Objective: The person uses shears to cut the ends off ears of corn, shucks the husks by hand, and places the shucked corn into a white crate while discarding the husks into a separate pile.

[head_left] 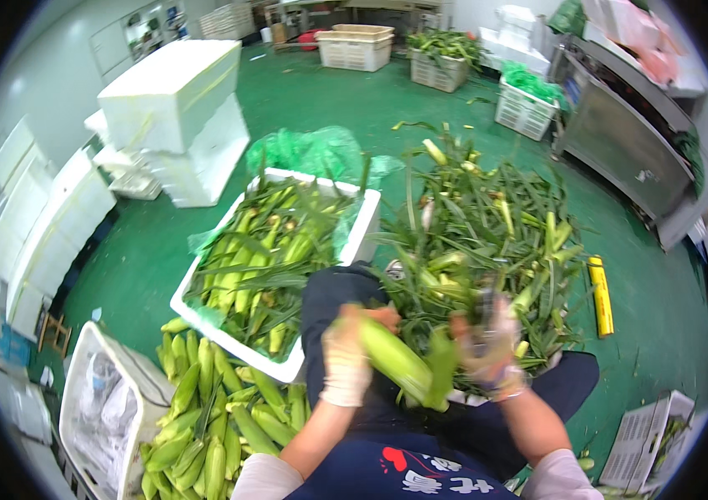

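Note:
My left hand (pixel 346 354), in a pale glove, is closed round the upper end of a green ear of corn (pixel 397 360). The ear slants down to the right over my lap, with a loose husk leaf (pixel 442 367) at its lower end. My right hand (pixel 492 346), also gloved and smeared by motion, is just right of that leaf. A dark, blurred thing (pixel 484 307) shows at its fingers, its kind unclear. Beyond my hands lies a heap of husks and leaves (pixel 487 225). Trimmed ears of corn (pixel 212 417) are piled at my left.
A white foam box (pixel 190 307) of leafy corn stands left of my leg, green netting (pixel 312 152) behind it. White foam boxes (pixel 166 100) are stacked farther left. A white bin (pixel 91 400), a yellow tube-shaped thing (pixel 601 297), a crate (pixel 642 442) and a metal table (pixel 621 137) surround me.

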Motion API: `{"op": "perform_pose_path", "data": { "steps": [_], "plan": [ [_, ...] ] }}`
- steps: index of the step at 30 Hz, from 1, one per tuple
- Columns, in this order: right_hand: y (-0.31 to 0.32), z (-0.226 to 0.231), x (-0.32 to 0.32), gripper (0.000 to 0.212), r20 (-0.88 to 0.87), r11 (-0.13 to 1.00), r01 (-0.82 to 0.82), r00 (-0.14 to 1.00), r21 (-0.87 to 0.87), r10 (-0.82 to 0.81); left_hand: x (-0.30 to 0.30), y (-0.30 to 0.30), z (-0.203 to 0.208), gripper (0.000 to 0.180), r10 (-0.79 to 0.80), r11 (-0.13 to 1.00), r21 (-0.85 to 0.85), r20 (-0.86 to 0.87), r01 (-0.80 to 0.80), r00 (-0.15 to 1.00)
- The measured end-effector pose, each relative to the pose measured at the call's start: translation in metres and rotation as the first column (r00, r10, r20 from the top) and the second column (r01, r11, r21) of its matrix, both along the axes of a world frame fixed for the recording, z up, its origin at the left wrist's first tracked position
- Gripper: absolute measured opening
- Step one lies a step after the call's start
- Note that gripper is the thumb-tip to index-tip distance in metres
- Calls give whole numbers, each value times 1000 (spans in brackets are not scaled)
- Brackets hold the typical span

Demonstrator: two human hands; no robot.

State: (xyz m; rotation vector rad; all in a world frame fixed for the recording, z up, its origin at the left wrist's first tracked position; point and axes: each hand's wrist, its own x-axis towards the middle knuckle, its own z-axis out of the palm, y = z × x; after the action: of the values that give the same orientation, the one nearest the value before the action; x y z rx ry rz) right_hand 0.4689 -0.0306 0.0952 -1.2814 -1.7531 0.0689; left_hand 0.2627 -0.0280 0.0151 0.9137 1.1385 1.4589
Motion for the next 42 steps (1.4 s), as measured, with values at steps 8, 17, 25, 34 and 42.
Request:
{"op": "perform_pose_path", "data": {
  "steps": [8,17,25,34,42],
  "plan": [
    [75,-50,197,63,423,786,605,750,-128,-508,-324,-148,-21,41,775,393,-61,-515,-917,367],
    [75,-49,136,86,337,765,628,758,-145,-559,-232,13,-8,33,263,766,97,-950,-636,171],
    [32,-16,61,83,73,780,107,994,-617,-79,-157,262,-108,28,-192,893,-125,-975,-432,-115],
    [42,-28,2,95,-32,459,-181,949,-870,313,-147,118,40,75,-109,994,-93,-936,65,335],
    [60,-22,-13,106,10,718,-276,931,-639,366,-109,66,88,74,-393,824,-202,-877,530,277]
  ]
}}
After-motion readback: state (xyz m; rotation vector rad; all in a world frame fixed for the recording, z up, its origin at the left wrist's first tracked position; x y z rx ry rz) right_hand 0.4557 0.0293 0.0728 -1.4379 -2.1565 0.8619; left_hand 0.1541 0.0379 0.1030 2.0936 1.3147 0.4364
